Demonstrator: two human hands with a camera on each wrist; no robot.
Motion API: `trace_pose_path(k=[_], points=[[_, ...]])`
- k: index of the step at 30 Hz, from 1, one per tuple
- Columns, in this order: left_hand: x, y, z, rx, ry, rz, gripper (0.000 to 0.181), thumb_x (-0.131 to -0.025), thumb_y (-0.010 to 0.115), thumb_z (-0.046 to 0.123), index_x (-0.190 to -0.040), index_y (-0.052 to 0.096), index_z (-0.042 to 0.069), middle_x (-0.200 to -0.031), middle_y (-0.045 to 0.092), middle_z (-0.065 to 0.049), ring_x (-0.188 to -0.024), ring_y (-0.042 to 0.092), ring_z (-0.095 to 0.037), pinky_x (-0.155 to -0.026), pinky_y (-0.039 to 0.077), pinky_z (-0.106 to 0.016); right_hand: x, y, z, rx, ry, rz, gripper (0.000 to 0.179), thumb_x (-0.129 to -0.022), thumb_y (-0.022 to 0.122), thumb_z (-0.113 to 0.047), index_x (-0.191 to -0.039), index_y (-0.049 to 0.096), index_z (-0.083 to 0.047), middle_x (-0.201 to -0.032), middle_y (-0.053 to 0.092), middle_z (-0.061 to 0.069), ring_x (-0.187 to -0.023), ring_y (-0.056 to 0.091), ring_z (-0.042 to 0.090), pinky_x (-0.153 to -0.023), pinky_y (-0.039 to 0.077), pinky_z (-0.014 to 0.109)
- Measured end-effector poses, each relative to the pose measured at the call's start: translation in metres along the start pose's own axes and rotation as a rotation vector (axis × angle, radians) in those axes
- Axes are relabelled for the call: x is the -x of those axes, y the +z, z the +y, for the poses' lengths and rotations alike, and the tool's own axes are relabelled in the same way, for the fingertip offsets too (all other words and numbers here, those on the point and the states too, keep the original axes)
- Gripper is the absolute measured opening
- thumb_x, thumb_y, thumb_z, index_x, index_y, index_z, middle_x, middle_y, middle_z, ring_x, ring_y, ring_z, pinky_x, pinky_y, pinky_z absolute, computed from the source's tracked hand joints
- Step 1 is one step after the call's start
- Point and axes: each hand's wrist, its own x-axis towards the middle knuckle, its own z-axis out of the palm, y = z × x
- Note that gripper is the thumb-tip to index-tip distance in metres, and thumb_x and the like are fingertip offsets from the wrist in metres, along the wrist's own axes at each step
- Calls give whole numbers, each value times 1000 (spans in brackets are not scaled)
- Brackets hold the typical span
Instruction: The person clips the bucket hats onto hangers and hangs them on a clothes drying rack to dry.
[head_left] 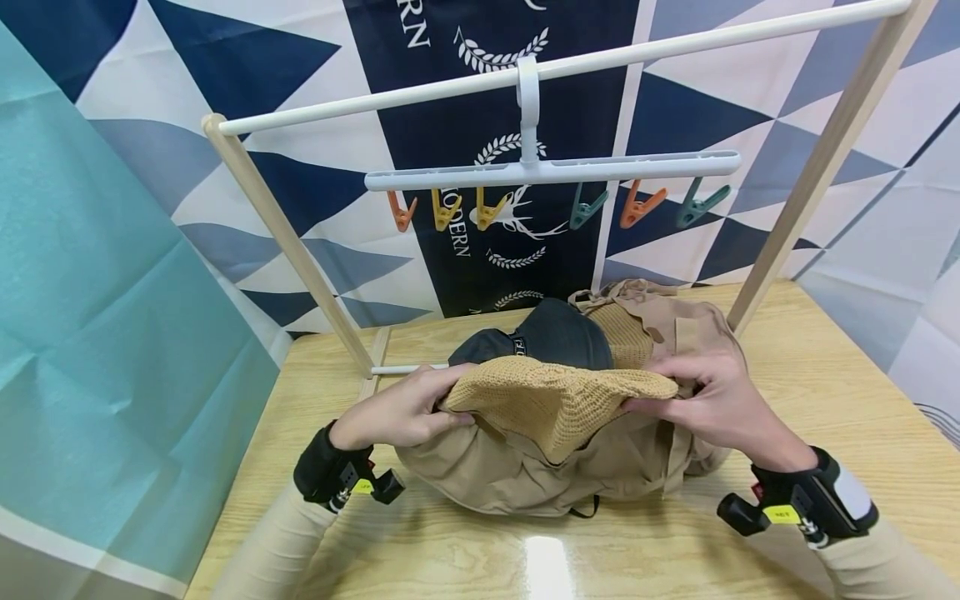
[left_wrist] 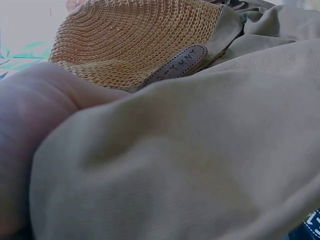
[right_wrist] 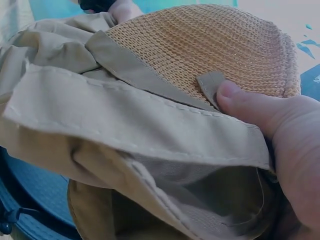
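Observation:
A tan sun hat with a woven mesh crown [head_left: 555,396] and beige cloth brim [head_left: 495,479] is held up over the table between both hands. The left hand [head_left: 408,408] pinches the hat's left edge, thumb in front. Over at the right edge, the right hand [head_left: 712,404] grips it between thumb and fingers. A brown label [left_wrist: 182,62] is on the mesh in the left wrist view. Close to the right thumb is a short cloth tab [right_wrist: 210,87]. Beige cloth hides part of the left fingers in the left wrist view.
Behind the hat lies a dark cap [head_left: 566,333], beside more beige cloth [head_left: 697,312] and another woven piece [head_left: 624,333]. A white hanger [head_left: 555,172] with several coloured clips, including an orange clip [head_left: 640,206], hangs from a white rail [head_left: 442,98]. Wooden posts [head_left: 817,179] stand on the table [head_left: 847,375].

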Motion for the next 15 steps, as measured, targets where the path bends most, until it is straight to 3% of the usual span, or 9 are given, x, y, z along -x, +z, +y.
trace_pose_path(k=[5, 7, 9, 12, 15], points=[[0, 0, 3, -3, -15, 28, 57, -102, 78, 2, -155, 58, 3, -137, 78, -14, -122, 76, -19, -107, 61, -33, 0, 0, -3, -6, 32, 25, 52, -65, 88, 28, -99, 88, -11, -98, 85, -23, -83, 77, -8, -67, 57, 12], [0, 0, 3, 5, -36, 45, 63, -100, 81, 5, -158, 56, 3, -134, 79, -13, -114, 76, -16, -98, 62, -31, 1, -1, -5, 1, 61, 29, 51, -66, 89, 28, -99, 88, -11, -98, 84, -25, -82, 77, -8, -66, 57, 12], [1, -1, 4, 5, -66, 67, 71, -98, 84, 10, -162, 54, 5, -136, 79, -13, -116, 77, -17, -99, 63, -31, 2, -2, -5, 10, 67, 39, 50, -66, 89, 28, -100, 88, -10, -99, 85, -23, -84, 78, -6, -69, 58, 13], [4, -3, 7, 21, -110, 103, 82, -96, 87, 15, -167, 49, 7, -146, 76, -12, -126, 77, -22, -107, 64, -37, 2, -4, -4, 16, 84, 55, 49, -67, 89, 28, -101, 88, -8, -101, 85, -21, -87, 78, -5, -73, 59, 13], [7, -6, 11, -18, -121, 152, 87, -94, 88, 20, -170, 47, 9, -162, 67, -12, -146, 69, -29, -121, 57, -51, 2, -5, -5, 17, 111, 62, 48, -67, 88, 29, -101, 88, -5, -103, 85, -22, -90, 78, -5, -74, 60, 13]])
